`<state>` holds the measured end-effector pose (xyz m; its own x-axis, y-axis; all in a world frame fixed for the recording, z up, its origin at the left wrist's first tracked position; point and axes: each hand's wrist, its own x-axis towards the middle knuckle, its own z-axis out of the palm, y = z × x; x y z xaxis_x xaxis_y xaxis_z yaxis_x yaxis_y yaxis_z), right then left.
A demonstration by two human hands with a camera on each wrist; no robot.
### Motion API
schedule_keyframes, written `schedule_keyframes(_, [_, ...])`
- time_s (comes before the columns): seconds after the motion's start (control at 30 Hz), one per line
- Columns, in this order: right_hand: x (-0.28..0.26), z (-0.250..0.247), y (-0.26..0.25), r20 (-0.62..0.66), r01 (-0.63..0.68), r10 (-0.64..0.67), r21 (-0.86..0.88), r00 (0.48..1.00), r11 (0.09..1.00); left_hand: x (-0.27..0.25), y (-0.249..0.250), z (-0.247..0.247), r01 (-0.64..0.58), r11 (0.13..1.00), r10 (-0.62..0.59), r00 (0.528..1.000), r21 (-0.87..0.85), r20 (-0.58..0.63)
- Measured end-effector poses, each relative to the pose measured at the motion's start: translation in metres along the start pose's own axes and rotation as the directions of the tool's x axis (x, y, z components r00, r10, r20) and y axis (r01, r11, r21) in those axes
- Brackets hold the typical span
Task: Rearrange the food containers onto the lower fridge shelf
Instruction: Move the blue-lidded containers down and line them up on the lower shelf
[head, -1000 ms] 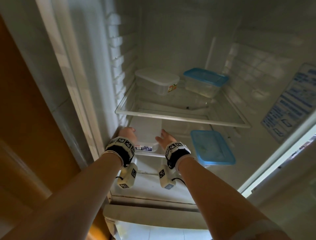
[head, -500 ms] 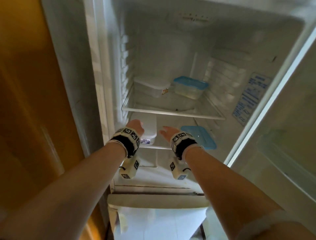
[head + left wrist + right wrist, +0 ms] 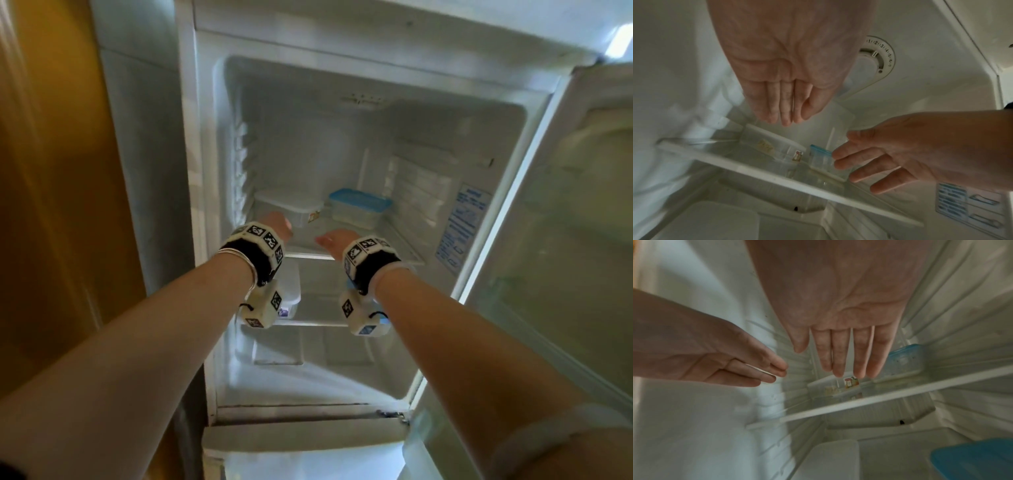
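**Containers on two shelves, both hands empty in front of the upper one**

Containers sit on two levels of the open fridge (image 3: 342,113), which fills the centre of the head view. The upper shelf (image 3: 308,255), a glass pane with a white front edge, crosses mid-frame; on it, toward the back, stand the white-lidded container (image 3: 289,205) at centre left and the blue-lidded container (image 3: 359,205) just right of it, close together but apart. Below, on the lower shelf (image 3: 318,322), a second white-lidded container (image 3: 836,456) lies at left and a second blue-lidded container (image 3: 978,456) at right, both largely hidden behind the wrists in the head view.

The left hand (image 3: 275,224) hangs in front of the white-lidded container on the upper shelf, fingers straight and pressed together, holding nothing. The right hand (image 3: 334,238) hangs level with it, just right of centre, fingers straight and slightly spread, touching nothing. Both upper containers lie beyond the fingertips.

A thermostat dial (image 3: 875,55) shows at upper right of the left wrist view.
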<state>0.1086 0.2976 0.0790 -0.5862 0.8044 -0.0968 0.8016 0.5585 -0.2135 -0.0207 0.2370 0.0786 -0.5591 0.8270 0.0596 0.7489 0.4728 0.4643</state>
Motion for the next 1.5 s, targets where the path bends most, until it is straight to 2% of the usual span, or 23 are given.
schedule_keyframes(0.13, [0.033, -0.020, 0.000, -0.059, -0.010, 0.014, 0.061, 0.998, 0.998, 0.034, 0.011, -0.003, -0.015, 1.000, 0.015, 0.997, 0.005, -0.079])
schedule_keyframes(0.33, [0.109, -0.046, 0.008, -0.020, 0.030, -0.031, -0.068, 0.999, 0.997, 0.097, 0.032, -0.007, -0.021, 0.998, 0.027, 0.995, 0.065, -0.092])
schedule_keyframes(0.43, [0.146, -0.054, 0.011, -0.034, 0.033, -0.037, -0.125, 0.999, 0.992, 0.126, 0.035, -0.004, -0.033, 0.980, 0.049, 0.996, 0.198, -0.078])
schedule_keyframes(0.57, [0.180, -0.056, 0.011, 0.041, 0.086, -0.077, -0.299, 0.996, 0.950, 0.154, 0.021, 0.007, -0.049, 0.937, 0.066, 0.997, 0.345, -0.039])
schedule_keyframes(0.67, [0.201, -0.055, 0.012, 0.076, 0.124, -0.104, -0.362, 0.992, 0.924, 0.166, 0.012, 0.012, -0.072, 0.886, 0.074, 0.997, 0.458, 0.013])
schedule_keyframes(0.77, [0.217, -0.051, 0.012, 0.135, 0.155, -0.111, -0.377, 0.985, 0.913, 0.177, 0.011, 0.019, -0.065, 0.903, 0.056, 0.998, 0.426, 0.034])
schedule_keyframes(0.83, [0.222, -0.049, 0.012, 0.145, 0.166, -0.120, -0.372, 0.982, 0.913, 0.188, 0.008, 0.025, -0.001, 0.929, -0.015, 0.999, 0.370, 0.039])
schedule_keyframes(0.9, [0.224, -0.047, 0.010, 0.154, 0.163, -0.118, -0.325, 0.981, 0.932, 0.198, 0.004, 0.029, 0.041, 0.940, -0.053, 0.998, 0.339, 0.028])
schedule_keyframes(1.0, [0.229, -0.045, 0.007, 0.124, 0.089, -0.067, -0.187, 0.990, 0.978, 0.203, -0.002, 0.031, 0.071, 0.938, -0.083, 0.996, 0.339, 0.021])
schedule_keyframes(1.1, [0.234, -0.043, 0.005, 0.079, 0.036, -0.029, -0.082, 0.996, 0.996, 0.206, -0.009, 0.030, 0.038, 0.942, -0.052, 0.998, 0.335, 0.035])
schedule_keyframes(1.2, [0.235, -0.038, 0.004, 0.096, 0.012, -0.015, 0.039, 0.995, 0.999, 0.199, -0.016, 0.031, 0.040, 0.899, -0.058, 0.998, 0.436, 0.028])
schedule_keyframes(1.3, [0.226, -0.029, 0.005, 0.104, 0.010, -0.023, 0.127, 0.994, 0.992, 0.182, -0.025, 0.033, -0.085, 0.795, 0.040, 0.995, 0.601, 0.087])
schedule_keyframes(1.37, [0.217, -0.025, 0.007, 0.088, 0.004, -0.018, 0.156, 0.996, 0.988, 0.171, -0.028, 0.033, -0.122, 0.755, 0.071, 0.992, 0.644, 0.104])
schedule_keyframes(1.4, [0.212, -0.023, 0.007, 0.076, 0.000, -0.012, 0.157, 0.997, 0.988, 0.166, -0.027, 0.032, -0.111, 0.770, 0.076, 0.994, 0.629, 0.083])
schedule_keyframes(1.43, [0.208, -0.021, 0.007, 0.066, 0.000, -0.011, 0.165, 0.998, 0.986, 0.164, -0.024, 0.030, -0.068, 0.821, 0.054, 0.998, 0.566, 0.041])
schedule_keyframes(1.5, [0.202, -0.017, 0.008, 0.052, 0.006, -0.017, 0.213, 0.998, 0.977, 0.160, -0.017, 0.023, 0.050, 0.950, -0.050, 0.999, 0.308, -0.008])
